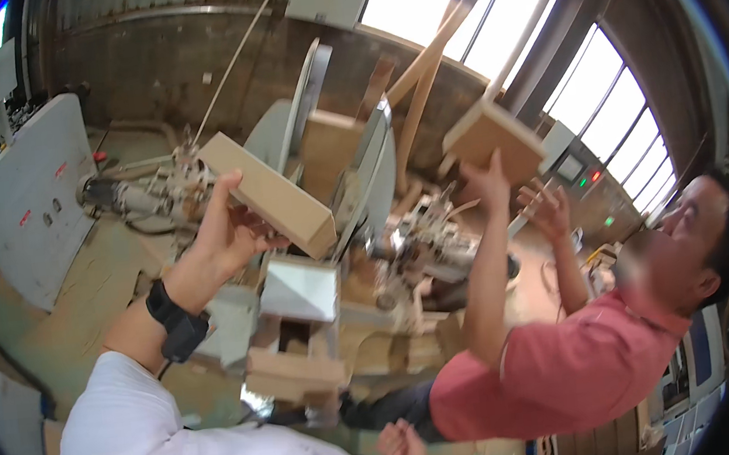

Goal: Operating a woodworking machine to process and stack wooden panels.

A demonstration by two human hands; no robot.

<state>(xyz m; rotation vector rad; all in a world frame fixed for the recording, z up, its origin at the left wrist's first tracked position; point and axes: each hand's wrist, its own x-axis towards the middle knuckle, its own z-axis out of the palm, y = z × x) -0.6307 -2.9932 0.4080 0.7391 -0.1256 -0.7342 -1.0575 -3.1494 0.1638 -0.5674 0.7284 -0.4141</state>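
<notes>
The left hand, raised at centre-left of the frame, is closed around a long wooden block, fingers wrapped under its lower face. The block's long axis slants from upper left down to lower right, its square end facing lower right. The right hand sits at the bottom edge, loosely curled, holding nothing I can see. Behind the block stands a grey metal machine with guards and hoses. At right, a person in a red shirt lifts a flat wooden board overhead.
</notes>
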